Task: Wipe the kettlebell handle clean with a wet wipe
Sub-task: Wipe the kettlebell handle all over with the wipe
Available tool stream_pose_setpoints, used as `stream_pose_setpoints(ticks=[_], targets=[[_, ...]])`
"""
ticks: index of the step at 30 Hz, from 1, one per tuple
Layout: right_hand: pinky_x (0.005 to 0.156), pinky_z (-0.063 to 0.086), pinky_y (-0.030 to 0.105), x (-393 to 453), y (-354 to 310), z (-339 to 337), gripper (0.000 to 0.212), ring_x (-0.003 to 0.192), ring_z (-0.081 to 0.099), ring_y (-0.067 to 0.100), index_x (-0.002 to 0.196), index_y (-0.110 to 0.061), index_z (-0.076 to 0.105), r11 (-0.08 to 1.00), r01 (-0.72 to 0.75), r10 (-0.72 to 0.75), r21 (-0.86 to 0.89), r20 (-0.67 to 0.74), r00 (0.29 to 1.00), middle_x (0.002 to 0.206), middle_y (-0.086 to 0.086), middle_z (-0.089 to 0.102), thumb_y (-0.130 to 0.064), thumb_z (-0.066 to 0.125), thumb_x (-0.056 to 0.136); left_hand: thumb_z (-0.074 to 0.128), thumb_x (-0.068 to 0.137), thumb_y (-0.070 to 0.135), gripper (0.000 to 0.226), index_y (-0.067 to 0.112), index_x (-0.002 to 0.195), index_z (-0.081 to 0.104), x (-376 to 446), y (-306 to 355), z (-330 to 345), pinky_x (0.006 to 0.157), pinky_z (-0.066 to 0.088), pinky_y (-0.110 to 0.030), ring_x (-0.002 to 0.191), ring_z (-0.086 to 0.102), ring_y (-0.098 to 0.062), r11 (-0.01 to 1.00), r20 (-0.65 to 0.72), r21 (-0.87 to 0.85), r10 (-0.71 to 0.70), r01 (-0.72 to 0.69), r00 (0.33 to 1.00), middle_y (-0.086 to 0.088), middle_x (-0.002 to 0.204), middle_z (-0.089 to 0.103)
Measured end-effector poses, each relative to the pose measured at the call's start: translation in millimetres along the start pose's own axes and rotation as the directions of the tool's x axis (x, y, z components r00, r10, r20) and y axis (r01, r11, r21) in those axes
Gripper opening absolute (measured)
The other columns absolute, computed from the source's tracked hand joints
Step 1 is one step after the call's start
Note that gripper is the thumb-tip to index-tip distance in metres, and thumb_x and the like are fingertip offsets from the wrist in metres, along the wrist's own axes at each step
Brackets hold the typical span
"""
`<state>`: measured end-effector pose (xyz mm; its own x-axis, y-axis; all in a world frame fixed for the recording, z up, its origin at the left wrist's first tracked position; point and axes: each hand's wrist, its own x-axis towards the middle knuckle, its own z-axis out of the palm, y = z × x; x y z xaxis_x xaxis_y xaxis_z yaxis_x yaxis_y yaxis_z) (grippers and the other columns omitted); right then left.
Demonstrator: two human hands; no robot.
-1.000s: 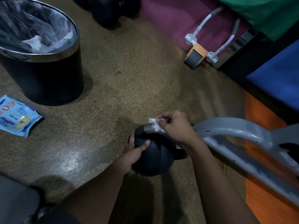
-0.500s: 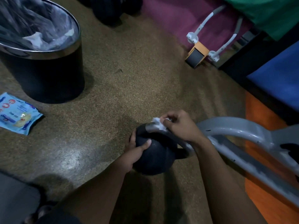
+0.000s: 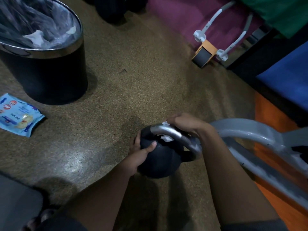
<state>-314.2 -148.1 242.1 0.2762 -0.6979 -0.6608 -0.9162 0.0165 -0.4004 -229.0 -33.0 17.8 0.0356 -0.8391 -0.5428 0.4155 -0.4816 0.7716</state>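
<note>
A black kettlebell (image 3: 160,160) stands on the speckled floor in the lower middle of the head view. Its silver handle (image 3: 168,131) arches over the top. My left hand (image 3: 141,152) grips the left side of the ball, thumb across the front. My right hand (image 3: 186,125) curls over the far side of the handle and holds a white wet wipe (image 3: 166,138) against it. Only small bits of the wipe show above and below the bar.
A black bin (image 3: 46,70) with a plastic liner stands at the upper left, a blue wet-wipe pack (image 3: 16,115) beside it. A grey metal frame (image 3: 260,140) runs right of the kettlebell. An orange ab roller (image 3: 204,53) and coloured mats lie at the upper right.
My right hand has slid the wipe rightward along the handle, baring the silver bar on the left. The left hand keeps its grip on the ball.
</note>
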Motion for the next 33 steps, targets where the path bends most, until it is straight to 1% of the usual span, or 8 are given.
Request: stream_pose_setpoints(ticks=[6, 11, 13, 16, 21, 26, 31, 33], targets=[[0.08, 0.056, 0.033, -1, -5, -1, 0.018, 0.086, 0.072, 0.02, 0.079, -0.021, 0.076, 0.998, 0.01, -0.009, 0.055, -0.001, 1.0, 0.081, -0.001, 0.076, -0.03, 0.062, 0.086, 0.082, 0.051, 0.077, 0.099, 0.075, 0.134, 0.027, -1, 0, 0, 0.11, 0.039, -0.059, 0.142, 0.038, -0.029, 1.0, -0.001, -0.02, -0.022, 0.021, 1.0, 0.011, 0.16, 0.027], [0.089, 0.055, 0.043, -2, -4, 3, 0.027, 0.088, 0.072, 0.025, 0.083, -0.021, 0.074, 0.996, -0.073, 0.068, 0.054, 0.091, 0.993, 0.088, 0.005, 0.076, -0.036, 0.053, 0.091, 0.084, 0.047, 0.077, 0.099, 0.08, 0.128, 0.027, -1, 0, 1, 0.111, 0.039, -0.057, 0.142, 0.039, -0.028, 0.999, -0.001, -0.031, -0.028, 0.028, 1.0, 0.011, 0.16, 0.027], [0.084, 0.058, 0.039, 1, -3, 1, 0.022, 0.085, 0.073, 0.023, 0.085, -0.018, 0.075, 0.993, -0.064, 0.058, 0.095, 0.073, 0.996, 0.085, 0.005, 0.076, -0.034, 0.06, 0.088, 0.083, 0.046, 0.078, 0.095, 0.083, 0.122, 0.028, -3, 2, 1, 0.112, 0.038, -0.058, 0.142, 0.038, -0.027, 0.998, 0.004, -0.037, -0.041, 0.041, 0.999, 0.012, 0.161, 0.026], [0.069, 0.055, 0.028, 1, 1, -3, 0.015, 0.078, 0.07, 0.018, 0.087, -0.012, 0.075, 0.987, -0.019, 0.02, 0.161, -0.004, 1.0, 0.08, 0.003, 0.074, -0.026, 0.068, 0.086, 0.083, 0.048, 0.078, 0.101, 0.078, 0.131, 0.025, -4, 3, 0, 0.111, 0.038, -0.059, 0.143, 0.036, -0.028, 0.999, 0.013, -0.022, -0.039, 0.039, 0.999, 0.012, 0.162, 0.023], [0.087, 0.057, 0.042, 3, -2, 2, 0.028, 0.087, 0.072, 0.023, 0.092, -0.018, 0.076, 0.997, -0.055, 0.052, 0.049, 0.042, 0.998, 0.088, 0.004, 0.076, -0.042, 0.065, 0.082, 0.081, 0.049, 0.079, 0.103, 0.075, 0.135, 0.024, -3, 2, 1, 0.111, 0.038, -0.058, 0.143, 0.036, -0.027, 0.999, 0.009, -0.018, -0.028, 0.028, 1.0, 0.012, 0.162, 0.023], [0.058, 0.053, 0.02, -6, -15, -6, 0.011, 0.061, 0.066, 0.004, 0.086, -0.012, 0.077, 0.997, 0.083, -0.083, -0.002, -0.048, 0.995, 0.069, -0.002, 0.072, -0.02, 0.071, 0.086, 0.081, 0.045, 0.08, 0.106, 0.076, 0.133, 0.023, -4, 3, 0, 0.111, 0.038, -0.059, 0.143, 0.035, -0.029, 0.999, 0.003, -0.006, -0.051, 0.051, 0.999, 0.012, 0.162, 0.02], [0.068, 0.053, 0.027, -7, -12, -5, 0.012, 0.07, 0.066, 0.012, 0.082, -0.013, 0.078, 0.997, 0.071, -0.072, -0.016, -0.088, 0.993, 0.076, 0.002, 0.075, -0.024, 0.073, 0.083, 0.08, 0.046, 0.081, 0.101, 0.08, 0.129, 0.023, -2, 1, 1, 0.11, 0.038, -0.059, 0.143, 0.035, -0.03, 0.999, -0.001, 0.009, -0.05, 0.05, 0.999, 0.012, 0.163, 0.02], [0.073, 0.054, 0.028, 0, -18, 2, 0.016, 0.074, 0.067, 0.014, 0.084, -0.014, 0.079, 0.997, 0.053, -0.058, -0.062, -0.087, 0.995, 0.083, 0.004, 0.076, -0.029, 0.074, 0.082, 0.081, 0.044, 0.081, 0.092, 0.087, 0.118, 0.025, -2, 1, 1, 0.111, 0.038, -0.058, 0.143, 0.036, -0.028, 0.999, -0.009, 0.001, -0.051, 0.051, 0.999, 0.012, 0.162, 0.022]])
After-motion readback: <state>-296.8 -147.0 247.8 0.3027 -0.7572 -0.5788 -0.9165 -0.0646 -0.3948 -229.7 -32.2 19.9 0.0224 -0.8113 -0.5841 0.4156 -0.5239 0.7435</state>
